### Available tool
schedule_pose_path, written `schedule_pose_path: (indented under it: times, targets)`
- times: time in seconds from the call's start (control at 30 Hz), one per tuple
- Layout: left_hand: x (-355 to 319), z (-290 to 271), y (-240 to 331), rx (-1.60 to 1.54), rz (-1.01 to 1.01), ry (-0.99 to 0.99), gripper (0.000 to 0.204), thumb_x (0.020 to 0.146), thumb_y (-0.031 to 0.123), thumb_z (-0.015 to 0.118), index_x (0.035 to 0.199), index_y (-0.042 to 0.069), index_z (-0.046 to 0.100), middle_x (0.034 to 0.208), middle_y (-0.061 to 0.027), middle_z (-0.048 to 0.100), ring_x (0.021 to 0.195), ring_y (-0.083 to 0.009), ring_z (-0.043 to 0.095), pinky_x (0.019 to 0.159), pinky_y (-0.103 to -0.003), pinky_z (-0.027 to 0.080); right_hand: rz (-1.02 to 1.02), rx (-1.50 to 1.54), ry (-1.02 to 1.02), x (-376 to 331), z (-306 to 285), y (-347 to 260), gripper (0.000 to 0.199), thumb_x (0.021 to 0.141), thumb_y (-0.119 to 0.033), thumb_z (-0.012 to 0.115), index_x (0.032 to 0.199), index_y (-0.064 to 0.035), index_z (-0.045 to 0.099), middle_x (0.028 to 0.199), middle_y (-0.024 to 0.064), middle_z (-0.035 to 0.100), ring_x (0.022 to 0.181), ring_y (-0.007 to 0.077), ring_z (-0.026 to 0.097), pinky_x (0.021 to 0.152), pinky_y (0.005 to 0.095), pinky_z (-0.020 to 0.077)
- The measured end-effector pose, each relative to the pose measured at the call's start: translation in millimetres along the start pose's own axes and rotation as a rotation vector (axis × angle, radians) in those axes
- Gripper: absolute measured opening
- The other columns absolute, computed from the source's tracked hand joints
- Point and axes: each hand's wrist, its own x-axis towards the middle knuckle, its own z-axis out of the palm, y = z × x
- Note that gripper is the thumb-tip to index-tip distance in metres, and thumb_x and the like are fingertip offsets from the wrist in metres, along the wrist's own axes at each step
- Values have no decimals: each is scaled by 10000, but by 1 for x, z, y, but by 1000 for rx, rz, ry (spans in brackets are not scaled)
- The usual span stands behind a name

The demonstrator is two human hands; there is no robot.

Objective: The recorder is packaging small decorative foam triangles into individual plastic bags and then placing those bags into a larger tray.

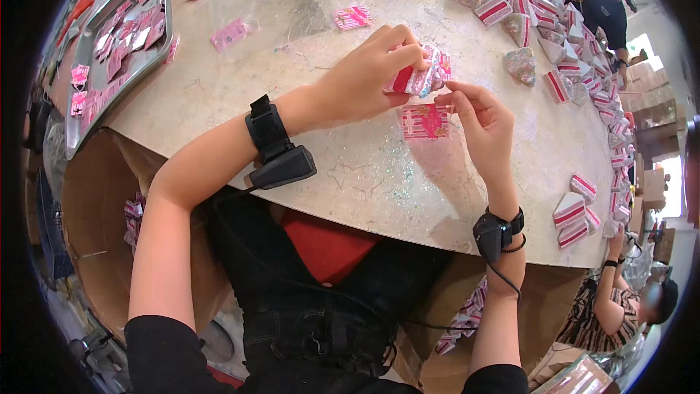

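My left hand [372, 73] is closed around a small wedge-shaped ornament [412, 82], like a cake slice, white and glittery with a dark pink band. Close beside it, my right hand [481, 117] pinches thumb and forefinger together at the ornament's near right edge; whatever sits between those fingertips is too small to make out. A pink striped card [425, 122] shows just below the ornament. Whether it hangs from there or lies on the table I cannot tell. Loose glitter [401, 186] and thin wire hooks [357, 175] are scattered on the table nearer me.
A metal tray [169, 22] of pink cards stands at left. Clear plastic bags [292, 7] and another card [353, 17] lie beyond my left hand. Many wedge ornaments [496, 9] are heaped along the far right. Cardboard boxes [95, 204] stand below the table edge. Two other people work at right.
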Motion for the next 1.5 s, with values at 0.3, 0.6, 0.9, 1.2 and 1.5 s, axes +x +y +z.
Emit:
schedule_pose_path:
  times: [0.3, 0.6, 0.9, 1.2, 1.5]
  targets:
    - [6, 2, 3, -38, 52, 6, 444, 622, -44, 792, 966, 63, 533, 1071, -99, 533, 1136, -296, 541, 909, -377, 463, 351, 434, -23, 4, -17, -3, 238, 957, -179, 604, 1056, 37, 621, 918, 105, 684, 861, 155, 651, 775, 277, 521]
    - [4, 7, 5, -165, 38, 15, 396, 671, -48, 785, 949, 59, 524, 1081, -106, 549, 1146, -295, 565, 900, -363, 484, 395, 682, -130, 2, -13, 1, 193, 959, -168, 597, 1086, -31, 550, 902, 48, 622, 818, 143, 620, 724, 266, 513]
    - [3, 9, 8, -192, 3, 48, 389, 703, -24, 789, 974, 56, 523, 1084, -112, 551, 1125, -290, 579, 882, -354, 490, 402, 865, -36, 1, -8, 8, 189, 967, -166, 576, 1102, -38, 545, 825, 30, 579, 768, 142, 604, 686, 262, 497]
    - [11, -44, 29, -261, -207, 309, 431, 772, 64, 788, 1118, 28, 534, 1066, -87, 581, 940, -147, 635, 788, -274, 558, 440, 932, 33, 8, 4, -3, 275, 1009, -239, 423, 1117, -11, 534, 902, 51, 571, 738, 180, 569, 697, 315, 475]
    - [-210, -217, 176, 367, -596, 1099, 261, 955, 157, 568, 1141, -26, 564, 1184, -122, 562, 1067, -206, 578, 872, -328, 518, 522, 783, 77, 0, 2, 23, 253, 1000, -219, 429, 1053, -10, 563, 718, 12, 494, 631, 130, 490, 591, 273, 429]
